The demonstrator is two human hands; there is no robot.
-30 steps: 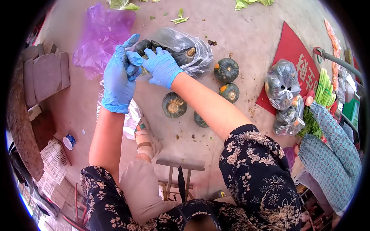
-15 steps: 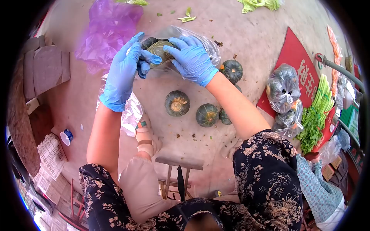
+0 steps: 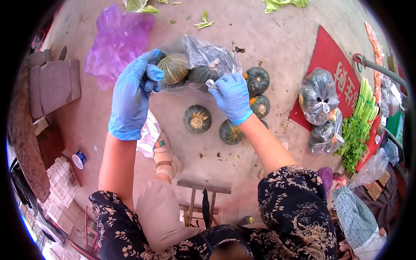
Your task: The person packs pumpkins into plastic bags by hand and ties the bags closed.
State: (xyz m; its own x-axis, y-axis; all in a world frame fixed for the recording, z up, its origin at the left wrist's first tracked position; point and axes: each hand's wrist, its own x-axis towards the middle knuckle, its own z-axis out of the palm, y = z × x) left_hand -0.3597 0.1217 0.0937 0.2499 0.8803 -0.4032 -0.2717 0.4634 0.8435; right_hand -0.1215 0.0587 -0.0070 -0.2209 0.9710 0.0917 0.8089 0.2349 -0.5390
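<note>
A clear plastic bag (image 3: 221, 56) with green pumpkins in it lies on the ground between my gloved hands. One pumpkin (image 3: 172, 69) in it is lighter and striped; a darker pumpkin (image 3: 203, 75) sits to its right under the film. My right hand (image 3: 234, 99) is closed, pinching a gathered bit of the bag's near right edge. At the bag's left side, my left hand (image 3: 133, 95) has its fingers curled around the film, touching or nearly touching the striped pumpkin. Closer to me stand loose pumpkins, one (image 3: 197, 119) in the middle and another (image 3: 231, 131) to its right.
More pumpkins (image 3: 257, 80) stand right of the bag. A purple plastic bag (image 3: 117, 43) lies at far left. On the right are bagged pumpkins (image 3: 319, 93), a red sign (image 3: 323, 56) and celery (image 3: 353, 134). A stool (image 3: 203, 186) stands near my legs.
My right hand has come down and right from the striped pumpkin, pulling the bag's edge and uncovering a darker pumpkin. My left hand has moved slightly towards me and closed its fingers.
</note>
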